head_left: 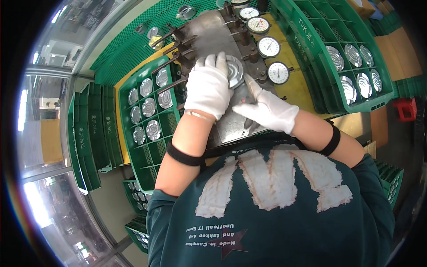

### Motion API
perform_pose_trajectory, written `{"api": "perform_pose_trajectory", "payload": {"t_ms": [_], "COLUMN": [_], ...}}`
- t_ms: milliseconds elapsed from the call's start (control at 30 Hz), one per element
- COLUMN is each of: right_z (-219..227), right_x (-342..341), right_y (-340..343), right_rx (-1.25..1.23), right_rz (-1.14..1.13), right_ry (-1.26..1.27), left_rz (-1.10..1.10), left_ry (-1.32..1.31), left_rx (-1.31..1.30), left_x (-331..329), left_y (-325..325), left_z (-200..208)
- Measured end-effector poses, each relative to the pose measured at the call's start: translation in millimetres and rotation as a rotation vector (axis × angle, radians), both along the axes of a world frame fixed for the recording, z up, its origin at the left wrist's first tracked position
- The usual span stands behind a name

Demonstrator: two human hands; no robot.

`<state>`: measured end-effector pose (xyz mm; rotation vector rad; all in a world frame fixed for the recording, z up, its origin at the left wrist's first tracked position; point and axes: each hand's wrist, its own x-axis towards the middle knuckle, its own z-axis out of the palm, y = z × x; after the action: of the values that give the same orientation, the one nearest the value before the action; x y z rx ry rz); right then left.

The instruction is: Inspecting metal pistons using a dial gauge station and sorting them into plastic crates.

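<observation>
A round, shiny metal piston [235,72] sits over the grey steel gauge plate [213,33], its ringed end face turned up. My left hand [208,86], in a white glove, lies along its left side with the fingers together; the thumb's grip is partly hidden. On the piston's lower right is my gloved right hand [267,109], its thumb and fingers spread apart. One of its fingers reaches the piston's edge. Several dial gauges, the closest a white-faced dial [278,72], line the plate's right side. Dark metal clamps [180,42] stand along the left.
A green divided crate [167,120] with pistons stands left of the plate, another green crate [322,84] with pistons to the right. Stacked green crates [95,129] are at the far left. A red stool [404,109] is on the right, cardboard [396,58] behind it.
</observation>
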<state>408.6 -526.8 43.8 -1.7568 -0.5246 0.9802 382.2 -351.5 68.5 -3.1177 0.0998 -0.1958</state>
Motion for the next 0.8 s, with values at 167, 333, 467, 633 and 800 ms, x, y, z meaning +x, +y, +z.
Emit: {"api": "perform_pose_trajectory", "payload": {"t_ms": [167, 333, 467, 633, 800], "right_z": [5, 6, -1, -15, -15], "right_x": [9, 10, 10, 14, 14], "right_y": [8, 8, 10, 11, 11], "right_rx": [0.017, 0.029, 0.038, 0.019, -0.014], "right_rz": [-0.056, -0.061, -0.074, -0.052, -0.045], "right_ry": [0.143, 0.177, 0.157, 0.005, -0.071], "left_rz": [0.08, 0.064, 0.054, 0.069, 0.085], "left_ry": [-0.059, -0.091, -0.101, -0.102, -0.088], "left_rx": [-0.183, -0.259, -0.271, -0.291, -0.273], "left_x": [15, 22, 24, 25, 24], "left_y": [10, 17, 19, 18, 17], "left_z": [-16, -25, -28, -28, -27]}}
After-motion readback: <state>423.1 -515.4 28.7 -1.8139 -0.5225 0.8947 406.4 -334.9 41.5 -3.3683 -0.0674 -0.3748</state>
